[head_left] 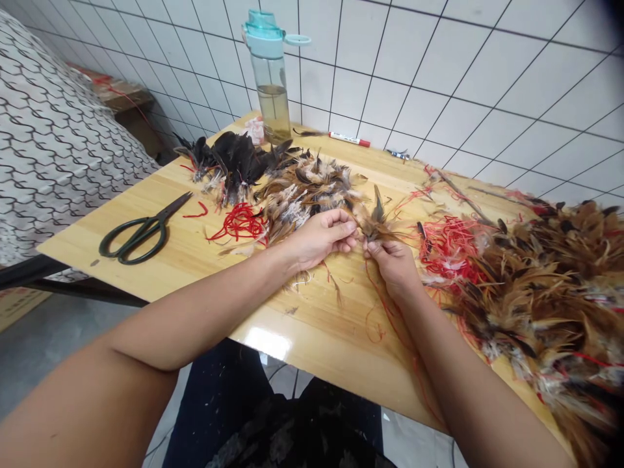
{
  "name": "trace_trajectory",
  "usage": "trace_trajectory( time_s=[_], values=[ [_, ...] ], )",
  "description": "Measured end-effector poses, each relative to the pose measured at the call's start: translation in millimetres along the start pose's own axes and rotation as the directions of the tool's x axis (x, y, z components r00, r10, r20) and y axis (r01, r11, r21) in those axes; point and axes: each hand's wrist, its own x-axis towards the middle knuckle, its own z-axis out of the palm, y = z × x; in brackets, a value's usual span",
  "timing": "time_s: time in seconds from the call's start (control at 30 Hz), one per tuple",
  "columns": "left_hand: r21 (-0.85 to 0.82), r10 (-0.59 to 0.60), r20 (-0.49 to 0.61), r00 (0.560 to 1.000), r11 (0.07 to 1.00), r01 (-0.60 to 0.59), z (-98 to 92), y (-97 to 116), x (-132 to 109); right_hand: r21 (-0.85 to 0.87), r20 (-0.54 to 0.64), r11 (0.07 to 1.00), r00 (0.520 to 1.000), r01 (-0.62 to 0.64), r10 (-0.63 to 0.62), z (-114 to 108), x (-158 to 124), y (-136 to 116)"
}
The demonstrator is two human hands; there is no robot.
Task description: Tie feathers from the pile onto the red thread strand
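The person sits at a wooden table (190, 273), both forearms reaching over it, the hands close to each other near its middle. The right hand (392, 263) has its thumb and fingers clamped on the base of a small bunch of feathers (377, 224), brown with a dark one standing up from it. That bunch is raised between the two hands, its feathers fanning away from the person. The left hand (325, 239) is just beside it, thumb and forefinger brought together and the other fingers curled under (whether anything fine is pinched there is too small to tell). A length of red thread (369, 274) hangs below the right hand and trails toward the near edge of the table.

Beyond the left hand lies a brown feather pile (316, 182), with black feathers (238, 159) next to it and a tangle of red string (240, 222) in front. Scissors (141, 235) rest farther left, their blades pointing away from the person. To the right of the right hand is a heap of red strands (446, 250), and against it a much larger feather heap (546, 273). At the back, near the tiled wall (414, 58), stand a bottle (272, 84) partly filled with liquid and, lying down, a marker (350, 139).
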Motion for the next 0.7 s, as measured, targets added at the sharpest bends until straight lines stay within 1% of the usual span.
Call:
trace_trajectory(
  time_s=[0.1,0.17,0.27,0.37,0.43,0.6,0.7],
  values=[
    [0.048,0.049,-0.056,0.997,0.998,-0.047,-0.6,-1.5,1.8,0.012,-0.012,0.999,0.999,-0.032,0.032,-2.5,1.2,-0.6],
    [0.106,0.072,-0.042,0.997,0.992,-0.067,1.2,-2.7,1.7,0.001,-0.005,1.000,1.000,-0.025,0.025,-3.6,1.7,-0.3],
    [0.161,0.082,-0.007,0.997,0.984,-0.079,5.7,-5.0,0.3,-0.073,0.054,0.997,0.998,-0.017,0.021,-3.8,1.4,0.0],
    [0.213,0.074,-0.012,0.997,0.975,-0.070,8.1,-7.0,0.0,-0.106,0.081,0.994,0.997,0.000,0.009,-2.3,0.6,-0.4],
    [0.241,0.080,-0.032,0.996,0.968,-0.070,8.0,-7.2,0.6,-0.114,0.059,0.993,0.998,0.004,0.002,-1.1,0.5,-0.4],
    [0.240,0.152,-0.050,0.987,0.961,-0.136,7.5,-3.1,0.4,-0.125,-0.030,0.992,1.000,-0.012,0.008,0.5,2.0,2.4],
    [0.252,0.128,-0.032,0.991,0.961,-0.116,8.9,-2.2,-0.3,-0.172,-0.052,0.985,0.999,0.001,-0.010,1.0,2.5,4.7]
  ],
)
